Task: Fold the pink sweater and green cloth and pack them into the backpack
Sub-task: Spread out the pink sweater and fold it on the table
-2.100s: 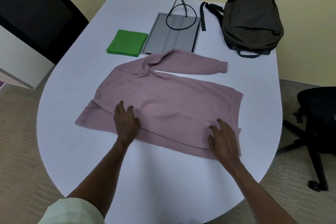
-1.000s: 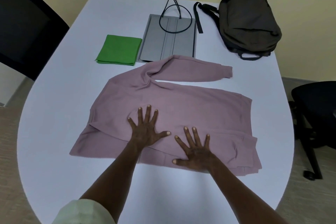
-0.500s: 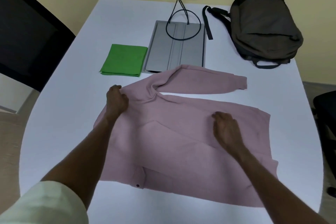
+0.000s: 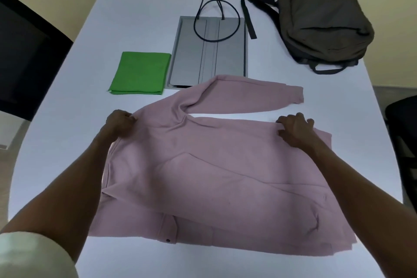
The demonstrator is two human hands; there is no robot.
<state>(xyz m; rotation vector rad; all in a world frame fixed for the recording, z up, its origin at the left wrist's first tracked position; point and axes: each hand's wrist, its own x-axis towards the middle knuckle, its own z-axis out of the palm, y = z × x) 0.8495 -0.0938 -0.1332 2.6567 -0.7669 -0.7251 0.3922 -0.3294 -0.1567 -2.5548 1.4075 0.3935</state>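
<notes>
The sweater [image 4: 214, 176] lies on the table [image 4: 135, 7] between the left hand [image 4: 119, 125] and right hand [image 4: 294, 127], each at a far corner. Beyond the left hand lies the folded cloth [image 4: 141, 73]; right of it the flat panel [image 4: 209, 52] under a looped cable [image 4: 216, 20]. Beyond the right hand sits the backpack [image 4: 322, 18].

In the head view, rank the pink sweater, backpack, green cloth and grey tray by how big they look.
1. pink sweater, though it lies nearest the camera
2. backpack
3. grey tray
4. green cloth

Backpack versus tray is close; the backpack lies farther away.
</notes>
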